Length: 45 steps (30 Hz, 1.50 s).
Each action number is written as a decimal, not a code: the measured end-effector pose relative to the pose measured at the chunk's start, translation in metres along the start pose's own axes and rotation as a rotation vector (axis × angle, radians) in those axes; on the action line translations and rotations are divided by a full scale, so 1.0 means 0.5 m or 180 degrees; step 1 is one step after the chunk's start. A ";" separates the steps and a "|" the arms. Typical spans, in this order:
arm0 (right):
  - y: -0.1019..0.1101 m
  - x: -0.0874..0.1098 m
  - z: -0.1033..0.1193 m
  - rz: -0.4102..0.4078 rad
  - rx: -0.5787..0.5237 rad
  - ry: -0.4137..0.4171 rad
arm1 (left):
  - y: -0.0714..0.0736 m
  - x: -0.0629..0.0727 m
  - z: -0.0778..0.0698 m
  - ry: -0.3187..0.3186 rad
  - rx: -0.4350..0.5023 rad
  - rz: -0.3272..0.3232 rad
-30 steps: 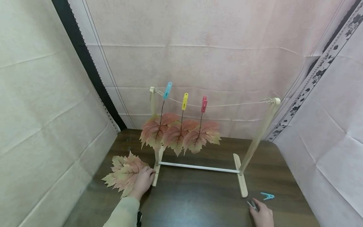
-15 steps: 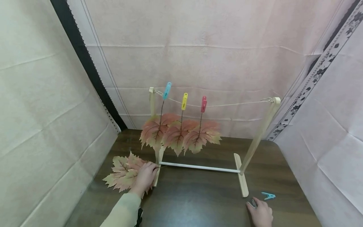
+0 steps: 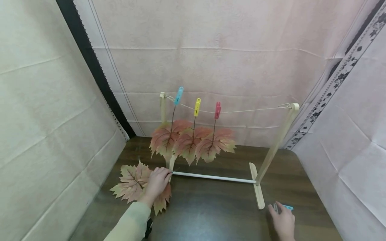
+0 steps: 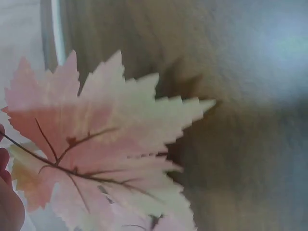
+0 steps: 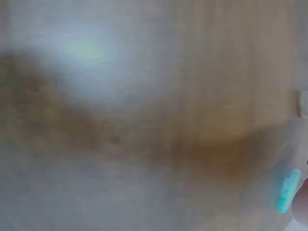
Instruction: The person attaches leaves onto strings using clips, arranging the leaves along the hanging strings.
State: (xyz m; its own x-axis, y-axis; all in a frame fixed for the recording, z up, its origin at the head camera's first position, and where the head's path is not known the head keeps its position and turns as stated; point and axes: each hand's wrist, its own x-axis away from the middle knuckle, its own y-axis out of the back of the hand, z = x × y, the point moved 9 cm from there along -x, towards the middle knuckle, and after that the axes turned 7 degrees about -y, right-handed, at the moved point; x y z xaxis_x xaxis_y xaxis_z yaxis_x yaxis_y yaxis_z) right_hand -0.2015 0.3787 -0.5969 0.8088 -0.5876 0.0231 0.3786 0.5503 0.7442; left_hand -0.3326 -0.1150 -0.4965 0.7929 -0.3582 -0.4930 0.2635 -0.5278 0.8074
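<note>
Pinkish leaf (image 4: 106, 144), stem (image 4: 24, 148) pinched, extends beneath the left hand (image 3: 158, 182).

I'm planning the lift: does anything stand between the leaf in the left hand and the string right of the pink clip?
In the head view, the straight path from the held leaf crosses the white crossbar and the hanging leaf under the pink clip. Nothing else visible seems to block the string.
</note>
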 end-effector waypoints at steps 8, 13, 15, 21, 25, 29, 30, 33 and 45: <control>0.046 -0.026 0.069 -0.0120 -0.0375 0.0090 | 0.024 -0.031 -0.038 -0.0124 -0.0008 -0.0015; 0.061 -0.043 0.097 -0.0085 -0.0532 0.0005 | 0.036 -0.044 -0.063 -0.0141 0.0103 -0.0057; 0.070 -0.047 0.108 -0.0122 -0.0562 0.0009 | 0.041 -0.048 -0.073 -0.0159 0.0146 -0.0105; 0.103 -0.060 0.141 -0.0268 -0.0756 0.0040 | 0.055 -0.054 -0.094 -0.0219 0.0213 -0.0268; 0.120 -0.070 0.162 -0.0321 -0.0875 0.0053 | 0.059 -0.059 -0.103 -0.0211 0.0331 -0.0260; 0.138 -0.080 0.175 -0.0384 -0.0892 -0.0024 | 0.055 -0.065 -0.119 -0.0227 0.0499 -0.0193; 0.144 -0.082 0.178 -0.0399 -0.0898 -0.0048 | 0.054 -0.067 -0.125 -0.0238 0.0536 -0.0176; 0.160 -0.087 0.188 -0.0438 -0.0933 -0.0106 | 0.057 -0.074 -0.144 -0.0353 0.0615 -0.0178; 0.197 -0.108 0.223 -0.0483 -0.1093 -0.0151 | 0.059 -0.094 -0.162 -0.0336 0.0899 -0.0151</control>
State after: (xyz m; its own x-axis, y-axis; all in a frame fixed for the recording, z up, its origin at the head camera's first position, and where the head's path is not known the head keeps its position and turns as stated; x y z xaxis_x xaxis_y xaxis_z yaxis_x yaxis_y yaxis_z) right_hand -0.2579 0.3986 -0.4505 0.7132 -0.7001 -0.0333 0.6278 0.6170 0.4745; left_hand -0.3177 -0.0514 -0.4234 0.7180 -0.3983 -0.5709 0.1240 -0.7338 0.6679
